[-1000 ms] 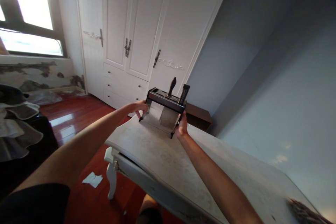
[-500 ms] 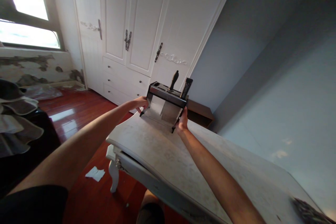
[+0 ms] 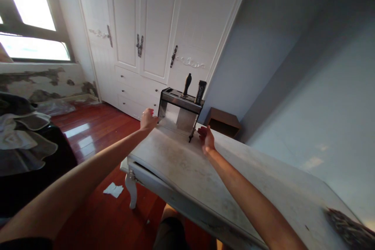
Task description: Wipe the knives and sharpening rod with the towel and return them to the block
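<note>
A knife rack (image 3: 183, 102) with a black frame and slotted top stands on the far end of the white table (image 3: 187, 168). Two dark-handled knives, one with a rounded handle (image 3: 188, 85) and one with a broad, flat handle (image 3: 200, 92), rise from its slots; a wide blade hangs below the top. My left hand (image 3: 148, 120) is just left of the rack, fingers apart, holding nothing. To the right of the rack's front leg, my right hand (image 3: 207, 137) hovers with loosely spread fingers and nothing in it.
Behind the table are a white wardrobe (image 3: 155, 23) and a brown open-fronted box (image 3: 224, 121). A dark, furry-looking object (image 3: 348, 226) lies at the table's near right. Draped cloth (image 3: 26, 136) sits at left, and white paper (image 3: 113, 190) is on the red floor.
Both hands have let go of the knife rack and drawn apart, left hand to the left and right hand to the right. The rack stays standing on the table.
</note>
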`<move>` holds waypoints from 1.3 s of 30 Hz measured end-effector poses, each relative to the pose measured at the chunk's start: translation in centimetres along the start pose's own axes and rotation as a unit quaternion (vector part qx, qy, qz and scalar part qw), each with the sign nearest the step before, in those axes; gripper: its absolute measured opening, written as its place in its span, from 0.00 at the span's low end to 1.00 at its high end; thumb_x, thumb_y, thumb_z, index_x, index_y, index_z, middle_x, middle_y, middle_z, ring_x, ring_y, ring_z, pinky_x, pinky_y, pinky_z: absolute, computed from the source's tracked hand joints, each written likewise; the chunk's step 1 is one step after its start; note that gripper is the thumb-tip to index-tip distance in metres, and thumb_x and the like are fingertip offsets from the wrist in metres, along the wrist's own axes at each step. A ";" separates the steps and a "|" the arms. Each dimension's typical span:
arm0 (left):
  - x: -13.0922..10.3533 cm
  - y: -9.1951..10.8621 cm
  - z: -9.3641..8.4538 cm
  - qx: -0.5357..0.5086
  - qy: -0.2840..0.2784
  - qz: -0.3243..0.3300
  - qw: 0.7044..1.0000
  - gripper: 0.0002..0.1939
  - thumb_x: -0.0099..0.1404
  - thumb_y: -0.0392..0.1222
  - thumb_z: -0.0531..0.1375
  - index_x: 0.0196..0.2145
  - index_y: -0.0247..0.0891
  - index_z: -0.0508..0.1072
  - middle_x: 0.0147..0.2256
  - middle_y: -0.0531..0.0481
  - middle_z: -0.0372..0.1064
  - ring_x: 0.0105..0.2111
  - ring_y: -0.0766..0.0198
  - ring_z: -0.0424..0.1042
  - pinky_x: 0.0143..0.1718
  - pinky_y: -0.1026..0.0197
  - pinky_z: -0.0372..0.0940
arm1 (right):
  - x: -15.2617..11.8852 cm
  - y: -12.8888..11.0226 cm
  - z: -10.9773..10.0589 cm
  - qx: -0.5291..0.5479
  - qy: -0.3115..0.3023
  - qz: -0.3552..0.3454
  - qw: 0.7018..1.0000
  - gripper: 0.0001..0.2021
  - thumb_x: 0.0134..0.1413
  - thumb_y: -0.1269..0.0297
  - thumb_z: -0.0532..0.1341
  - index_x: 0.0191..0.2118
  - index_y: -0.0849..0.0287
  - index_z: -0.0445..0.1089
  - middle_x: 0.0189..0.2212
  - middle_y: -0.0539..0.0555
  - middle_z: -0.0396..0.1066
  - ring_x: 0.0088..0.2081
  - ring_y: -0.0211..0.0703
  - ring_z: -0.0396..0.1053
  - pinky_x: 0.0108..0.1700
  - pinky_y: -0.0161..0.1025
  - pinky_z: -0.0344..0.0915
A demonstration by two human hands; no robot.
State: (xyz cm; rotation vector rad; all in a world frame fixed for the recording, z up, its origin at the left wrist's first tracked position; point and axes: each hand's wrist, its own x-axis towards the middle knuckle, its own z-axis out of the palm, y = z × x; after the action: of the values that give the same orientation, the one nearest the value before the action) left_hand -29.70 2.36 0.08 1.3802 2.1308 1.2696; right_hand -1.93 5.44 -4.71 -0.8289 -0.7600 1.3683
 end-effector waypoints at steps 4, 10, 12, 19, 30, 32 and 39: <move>-2.9 1.2 1.0 -0.027 0.180 0.063 0.981 0.18 0.55 0.28 0.53 0.45 0.35 0.67 0.39 0.44 0.67 0.44 0.57 0.68 0.50 0.55 0.63 | -1.5 -3.0 -3.0 0.032 0.000 0.055 0.998 0.14 0.58 0.56 0.60 0.24 0.56 0.67 0.16 0.47 0.68 0.20 0.37 0.66 0.27 0.36 0.63; -8.7 5.8 5.5 -0.092 0.038 0.284 0.954 0.09 0.54 0.28 0.53 0.29 0.38 0.69 0.30 0.51 0.64 0.31 0.64 0.65 0.37 0.63 0.63 | -4.1 -8.2 -7.3 0.091 -0.040 0.067 0.993 0.27 0.63 0.56 0.55 0.15 0.56 0.50 0.09 0.42 0.47 0.14 0.33 0.49 0.21 0.34 0.55; -11.1 7.5 7.8 -0.097 -0.038 0.327 0.939 0.09 0.54 0.28 0.53 0.27 0.38 0.71 0.30 0.51 0.66 0.30 0.64 0.65 0.36 0.63 0.63 | -5.3 -9.7 -8.9 0.109 -0.067 0.059 0.990 0.28 0.64 0.55 0.54 0.14 0.56 0.47 0.09 0.42 0.44 0.14 0.33 0.46 0.21 0.34 0.54; -18.8 12.4 15.9 -0.088 -0.294 0.399 0.864 0.16 0.52 0.25 0.53 0.34 0.37 0.75 0.35 0.49 0.71 0.32 0.66 0.69 0.37 0.64 0.65 | -9.5 -15.0 -15.1 0.110 -0.082 0.009 0.991 0.29 0.65 0.52 0.53 0.14 0.57 0.47 0.11 0.43 0.43 0.16 0.34 0.45 0.23 0.35 0.55; -24.6 18.1 24.6 -0.117 -0.406 0.388 0.819 0.10 0.62 0.40 0.57 0.37 0.38 0.77 0.33 0.49 0.75 0.30 0.65 0.70 0.33 0.65 0.64 | -12.2 -20.1 -22.3 0.124 -0.101 -0.023 0.987 0.29 0.67 0.57 0.50 0.13 0.57 0.48 0.11 0.44 0.44 0.16 0.33 0.45 0.25 0.35 0.55; -25.3 18.9 25.6 -0.127 -0.405 0.381 0.822 0.11 0.64 0.45 0.56 0.34 0.38 0.77 0.31 0.50 0.75 0.29 0.66 0.69 0.32 0.66 0.63 | -12.1 -20.2 -22.8 0.114 -0.101 -0.009 0.988 0.30 0.67 0.56 0.51 0.13 0.57 0.46 0.11 0.44 0.44 0.16 0.33 0.44 0.26 0.36 0.58; -26.0 19.7 26.2 -0.155 -0.379 0.382 0.829 0.10 0.63 0.42 0.56 0.30 0.38 0.75 0.28 0.51 0.72 0.26 0.68 0.67 0.29 0.66 0.61 | -11.7 -19.7 -23.0 0.080 -0.103 0.005 0.991 0.31 0.67 0.54 0.51 0.11 0.55 0.47 0.09 0.44 0.44 0.16 0.34 0.44 0.27 0.38 0.60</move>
State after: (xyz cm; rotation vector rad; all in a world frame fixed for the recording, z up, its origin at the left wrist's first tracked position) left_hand 11.56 -3.36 -4.11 2.1787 0.8071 0.9420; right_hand 27.15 -8.06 0.39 -0.5721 -0.7939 1.5189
